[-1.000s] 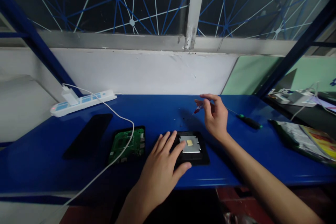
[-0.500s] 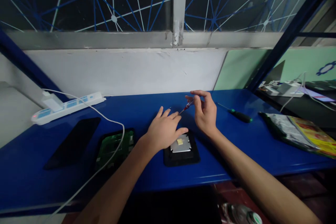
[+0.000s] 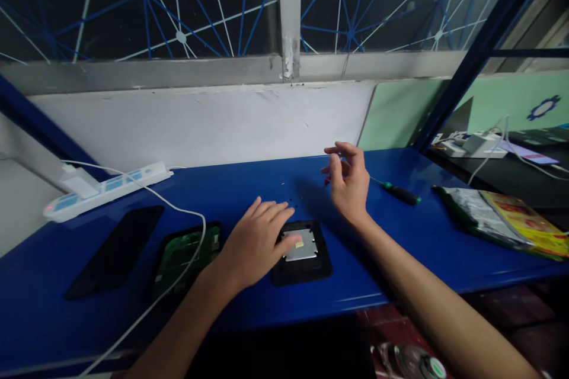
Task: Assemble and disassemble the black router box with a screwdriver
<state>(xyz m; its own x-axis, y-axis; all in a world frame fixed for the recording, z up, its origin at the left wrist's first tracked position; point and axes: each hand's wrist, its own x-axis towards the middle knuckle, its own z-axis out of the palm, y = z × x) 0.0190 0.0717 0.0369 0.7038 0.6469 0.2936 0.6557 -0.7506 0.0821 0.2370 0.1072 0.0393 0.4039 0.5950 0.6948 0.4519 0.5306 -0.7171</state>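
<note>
A small black device (image 3: 306, 269) with a silver metal plate and a yellow patch lies near the front edge of the blue bench (image 3: 400, 249). My left hand (image 3: 255, 243) rests flat on its left side with the fingers stretched out and touching the plate. My right hand (image 3: 349, 180) hovers above the bench behind the device. Its thumb and fingers are pinched together, and the thin red-handled screwdriver it held a moment ago is hidden behind them. Tiny dark screws (image 3: 288, 199) lie on the bench between the hands.
A green circuit board in a black shell (image 3: 182, 254) and a flat black panel (image 3: 115, 251) lie to the left. A white cable (image 3: 195, 219) runs from a power strip (image 3: 106, 189). A green-handled screwdriver (image 3: 400, 193) and foil bags (image 3: 502, 216) lie to the right.
My left hand slid forward over the device, then drew back to its left side. My right hand lifted and turned, so the red screwdriver no longer shows. The view shifted right.
</note>
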